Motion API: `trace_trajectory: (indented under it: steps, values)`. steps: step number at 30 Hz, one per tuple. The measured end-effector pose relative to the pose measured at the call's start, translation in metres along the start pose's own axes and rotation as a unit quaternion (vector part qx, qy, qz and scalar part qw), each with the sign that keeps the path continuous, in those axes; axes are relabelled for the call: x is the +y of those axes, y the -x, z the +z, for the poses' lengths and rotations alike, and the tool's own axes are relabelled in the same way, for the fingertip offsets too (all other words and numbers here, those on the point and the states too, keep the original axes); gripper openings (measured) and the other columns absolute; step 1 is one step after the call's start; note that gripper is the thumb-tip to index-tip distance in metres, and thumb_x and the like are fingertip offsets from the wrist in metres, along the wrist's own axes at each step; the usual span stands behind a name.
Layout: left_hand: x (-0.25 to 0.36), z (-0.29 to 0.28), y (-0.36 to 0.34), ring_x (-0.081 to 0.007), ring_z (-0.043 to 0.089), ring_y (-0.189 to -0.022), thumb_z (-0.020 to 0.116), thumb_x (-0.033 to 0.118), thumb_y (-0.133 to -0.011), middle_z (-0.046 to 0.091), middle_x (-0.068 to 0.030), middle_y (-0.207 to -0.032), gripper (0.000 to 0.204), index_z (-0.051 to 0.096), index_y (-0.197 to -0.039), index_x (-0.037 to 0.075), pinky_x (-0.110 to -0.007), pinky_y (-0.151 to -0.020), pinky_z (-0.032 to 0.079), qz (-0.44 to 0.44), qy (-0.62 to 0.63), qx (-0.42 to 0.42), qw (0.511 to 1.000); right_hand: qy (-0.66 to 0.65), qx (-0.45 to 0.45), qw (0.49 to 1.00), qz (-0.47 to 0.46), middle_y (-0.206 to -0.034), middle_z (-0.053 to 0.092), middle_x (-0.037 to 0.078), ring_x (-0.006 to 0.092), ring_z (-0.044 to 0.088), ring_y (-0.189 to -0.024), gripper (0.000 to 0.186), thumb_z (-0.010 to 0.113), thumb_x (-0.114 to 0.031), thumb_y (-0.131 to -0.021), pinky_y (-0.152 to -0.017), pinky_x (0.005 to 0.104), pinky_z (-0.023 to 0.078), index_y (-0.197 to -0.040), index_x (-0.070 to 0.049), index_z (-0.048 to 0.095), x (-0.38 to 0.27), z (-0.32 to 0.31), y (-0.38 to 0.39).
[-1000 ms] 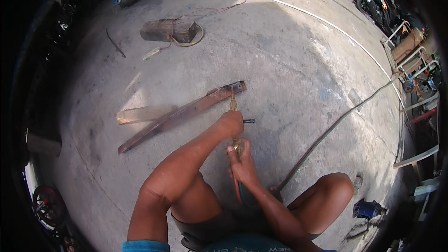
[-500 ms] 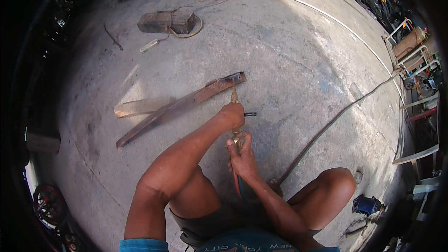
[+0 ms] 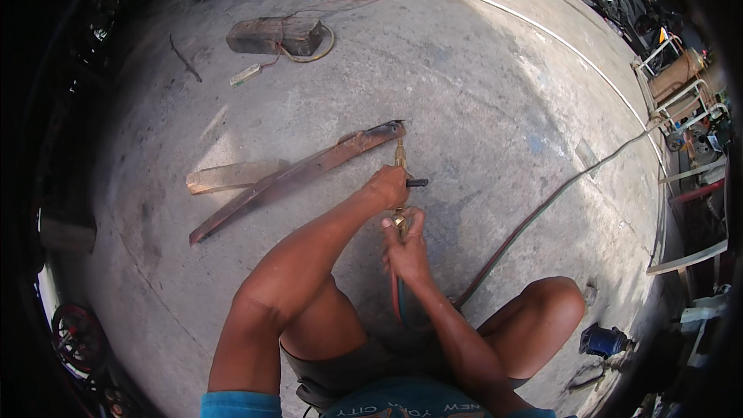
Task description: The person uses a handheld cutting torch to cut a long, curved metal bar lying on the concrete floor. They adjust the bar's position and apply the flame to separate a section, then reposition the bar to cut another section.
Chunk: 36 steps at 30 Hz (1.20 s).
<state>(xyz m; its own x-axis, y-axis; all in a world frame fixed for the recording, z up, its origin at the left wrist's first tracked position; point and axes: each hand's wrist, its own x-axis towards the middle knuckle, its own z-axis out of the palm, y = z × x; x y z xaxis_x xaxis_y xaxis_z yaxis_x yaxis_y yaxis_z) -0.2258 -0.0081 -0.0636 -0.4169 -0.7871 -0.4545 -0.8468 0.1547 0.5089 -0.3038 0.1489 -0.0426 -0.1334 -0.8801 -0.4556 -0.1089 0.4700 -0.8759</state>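
Note:
My left hand (image 3: 387, 186) is closed around the body of a brass gas torch (image 3: 400, 156). A short black rod (image 3: 418, 183) sticks out to the right beside that fist; what it belongs to I cannot tell. Just behind, my right hand (image 3: 405, 246) has its fingers closed at the torch's rear, by the brass valve fittings (image 3: 398, 220). A red and a green hose (image 3: 398, 298) run down from there. The nozzle points at the far right end of a long rusty metal bar (image 3: 302, 174). No flame can be made out. The bar lies slantwise over a wooden block (image 3: 232, 176).
A dark timber block (image 3: 275, 35) with a cable looped round it lies far left. The paired hose (image 3: 542, 213) crosses the concrete at right. A blue bottle jack (image 3: 605, 340) stands near my knee. Metal frames (image 3: 685, 101) and a motorcycle (image 3: 611, 0) line the right side.
The torch tip has shifted slightly right along the bar's end, and the torch stands more upright. Both hands have moved a little right with it, still gripping.

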Motion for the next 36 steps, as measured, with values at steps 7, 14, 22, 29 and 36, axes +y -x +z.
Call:
trace_trajectory:
  steps: [7, 14, 22, 29, 36]
  values:
    - [-0.004, 0.002, 0.001, -0.0459, 0.074, -0.106, 0.070, 0.015, -0.092, 0.075, -0.0318, -0.109, 0.025, 0.077, -0.105, -0.006, -0.050, -0.093, 0.062, 0.008, -0.020, 0.012, 1.000, 0.009, -0.009, 1.000, -0.001, -0.069, 0.059, 0.007, 0.0182, 0.062, -0.051, 0.045, 0.065, -0.036, -0.108, -0.043, 0.0365, 0.051, -0.132, -0.016, 0.032, 0.000, 0.000, 0.004]
    - [0.007, -0.015, 0.020, -0.0439, 0.073, -0.114, 0.072, 0.012, -0.089, 0.073, -0.0319, -0.119, 0.028, 0.076, -0.109, -0.007, -0.048, -0.097, 0.060, -0.051, -0.039, -0.023, 0.998, 0.012, -0.049, 0.998, 0.021, -0.080, 0.060, 0.008, 0.0162, 0.059, -0.053, 0.041, 0.059, -0.028, -0.111, -0.043, 0.0343, 0.049, -0.138, -0.014, 0.031, -0.018, 0.001, 0.021]
    - [0.008, -0.013, 0.017, -0.0434, 0.074, -0.112, 0.072, 0.010, -0.088, 0.074, -0.0321, -0.118, 0.029, 0.077, -0.111, -0.007, -0.048, -0.095, 0.062, -0.063, -0.043, -0.027, 0.997, 0.010, -0.054, 0.998, 0.009, -0.081, 0.060, 0.007, 0.0159, 0.058, -0.053, 0.040, 0.057, -0.026, -0.111, -0.043, 0.0342, 0.048, -0.138, -0.013, 0.031, -0.013, 0.000, 0.019]
    - [0.004, -0.015, 0.023, -0.0456, 0.076, -0.097, 0.065, 0.014, -0.092, 0.075, -0.0326, -0.101, 0.028, 0.077, -0.102, -0.009, -0.050, -0.087, 0.063, -0.023, -0.064, -0.004, 0.998, 0.011, -0.057, 0.998, 0.009, -0.080, 0.059, 0.007, 0.0141, 0.057, -0.053, 0.040, 0.058, -0.027, -0.111, -0.043, 0.0329, 0.048, -0.137, -0.013, 0.031, -0.014, 0.003, 0.021]
    - [0.003, -0.016, 0.024, -0.0447, 0.077, -0.096, 0.065, 0.013, -0.091, 0.076, -0.0321, -0.100, 0.027, 0.077, -0.102, -0.009, -0.049, -0.086, 0.063, -0.030, -0.060, -0.007, 0.998, 0.015, -0.064, 0.998, 0.007, -0.079, 0.060, 0.006, 0.0138, 0.057, -0.053, 0.040, 0.057, -0.029, -0.112, -0.043, 0.0326, 0.048, -0.137, -0.013, 0.031, -0.014, 0.002, 0.022]
